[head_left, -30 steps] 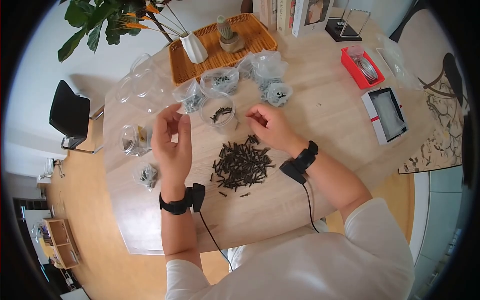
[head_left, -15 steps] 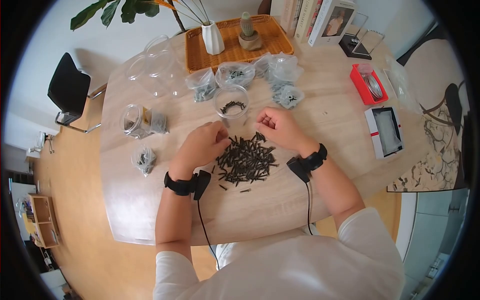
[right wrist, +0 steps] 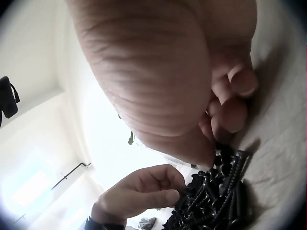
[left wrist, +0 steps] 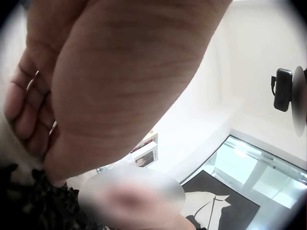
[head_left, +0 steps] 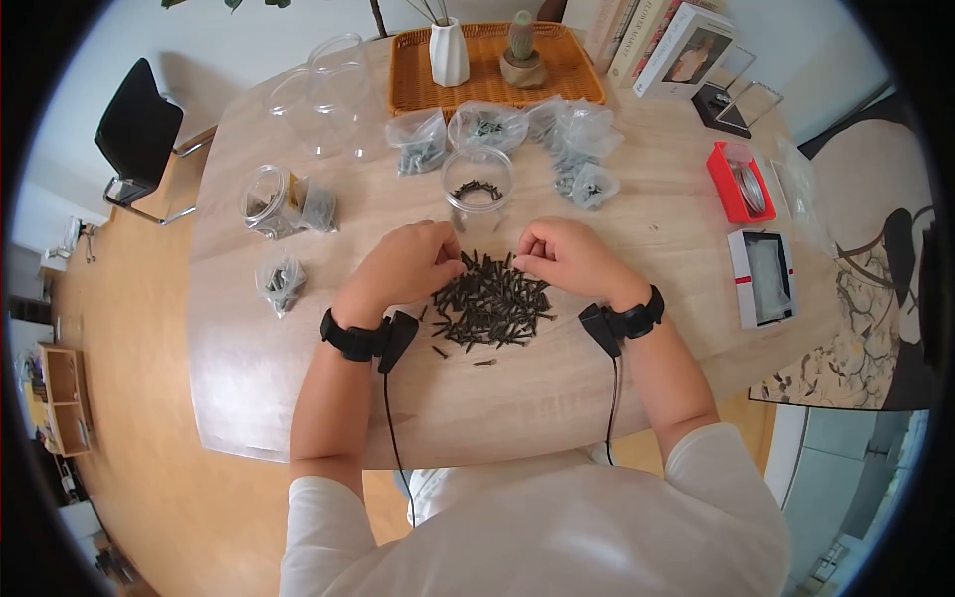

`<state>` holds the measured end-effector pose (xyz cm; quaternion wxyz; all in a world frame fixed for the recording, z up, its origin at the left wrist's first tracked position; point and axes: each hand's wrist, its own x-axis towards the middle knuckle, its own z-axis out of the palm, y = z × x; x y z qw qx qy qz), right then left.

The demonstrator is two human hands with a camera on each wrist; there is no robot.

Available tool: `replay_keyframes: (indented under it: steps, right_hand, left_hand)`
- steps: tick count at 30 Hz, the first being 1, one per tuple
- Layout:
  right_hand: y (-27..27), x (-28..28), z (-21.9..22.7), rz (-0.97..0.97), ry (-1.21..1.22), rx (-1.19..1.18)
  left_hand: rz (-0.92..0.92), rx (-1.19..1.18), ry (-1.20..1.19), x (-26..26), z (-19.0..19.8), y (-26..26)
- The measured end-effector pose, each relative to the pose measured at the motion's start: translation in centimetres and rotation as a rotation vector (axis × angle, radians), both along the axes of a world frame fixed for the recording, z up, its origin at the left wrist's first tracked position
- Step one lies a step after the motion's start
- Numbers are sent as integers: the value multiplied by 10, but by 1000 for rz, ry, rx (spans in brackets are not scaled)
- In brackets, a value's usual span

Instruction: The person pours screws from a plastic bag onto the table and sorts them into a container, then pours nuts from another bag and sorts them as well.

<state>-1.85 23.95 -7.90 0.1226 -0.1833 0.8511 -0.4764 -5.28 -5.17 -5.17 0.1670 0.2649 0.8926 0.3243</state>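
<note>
A pile of black screws (head_left: 492,303) lies on the table between both hands. At its upper left edge is my left hand (head_left: 403,264), fingers bent and thumb tip beside the screws; I cannot tell whether it pinches one. My right hand (head_left: 577,261) is at the upper right edge, its thumb and forefinger pinching a black screw (right wrist: 221,149) at the pile's border. The other right fingers curl toward the palm. Just beyond the pile stands a clear round jar (head_left: 477,179) with more black screws (head_left: 477,189) showing inside.
Behind the jar are several bags of screws (head_left: 487,129) and a wicker tray (head_left: 418,99). Clear plastic jars stand to the left, near a small bag (head_left: 282,282). At right are a red bin (head_left: 731,204) and a white box (head_left: 746,298). Cables (head_left: 391,428) trail from both wrists.
My left hand, raised left of the jar a second ago, has come down to the screw pile. The right hand has shifted slightly to the pile's edge. The head view has tilted.
</note>
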Motion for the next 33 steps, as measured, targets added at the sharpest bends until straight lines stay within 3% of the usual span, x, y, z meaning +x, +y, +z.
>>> replay_keyframes:
  steps: [3,8,13,18,21,25,30,33]
  right_hand:
    - [2,0,13,43,-62,-7]
    - [4,-3,13,75,-39,50]
    - [6,-5,11,103,8,55]
    - [0,-3,16,70,6,36]
    - [0,-4,15,7,-160,-61]
    - [5,-7,2,-26,-191,-170]
    - [-12,-10,42,-302,64,-475]
    - [-30,-21,75,-328,218,-572]
  left_hand:
    - [-73,-41,174,6,10,-5]
    - [-244,-176,137,48,54,15]
    - [-427,-275,229,93,38,40]
    - [-556,-472,336,100,33,49]
    - [-541,-459,351,99,25,49]
    - [-535,-425,365,96,20,46]
    - [-515,-332,294,89,26,43]
    - [-447,-272,236,88,35,40]
